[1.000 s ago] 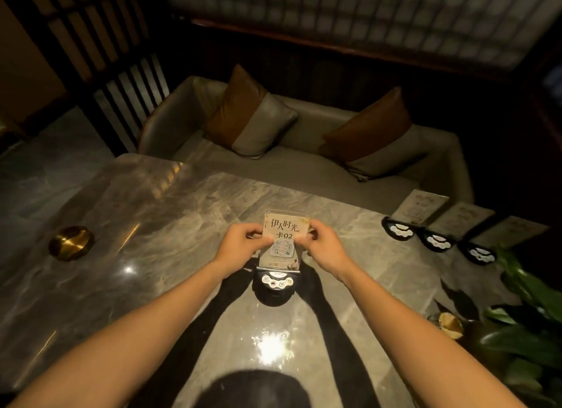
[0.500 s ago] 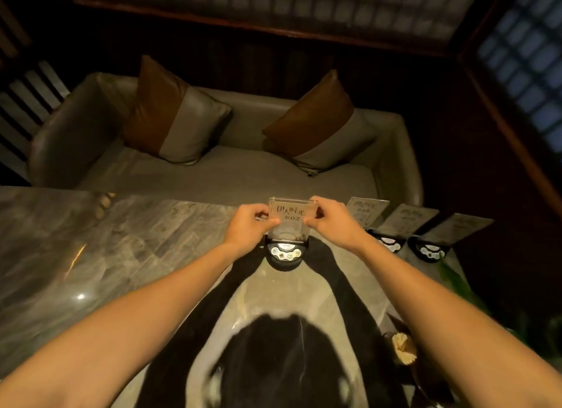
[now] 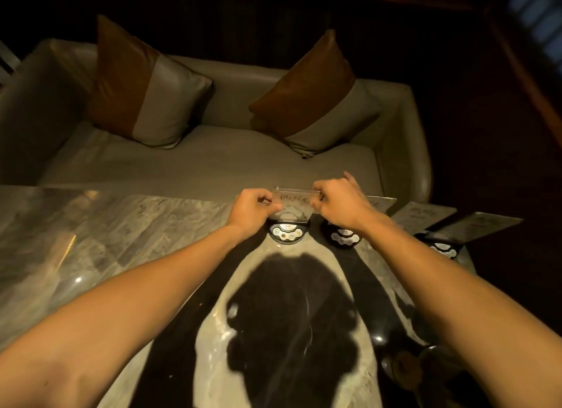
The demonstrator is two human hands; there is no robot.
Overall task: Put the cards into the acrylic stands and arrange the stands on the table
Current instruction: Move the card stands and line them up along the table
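Head view: left hand (image 3: 254, 208) and right hand (image 3: 340, 205) pinch the acrylic stand (image 3: 292, 202) at 12 o'clock on the bench (image 3: 121, 225); placement step underway; next, release it aligned.

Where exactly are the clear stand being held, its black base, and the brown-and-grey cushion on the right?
clear stand (image 3: 293, 201), head view, front pane between the hands
black base (image 3: 286, 235), head view, button panel
right cushion (image 3: 307, 88), head view, brown upper part
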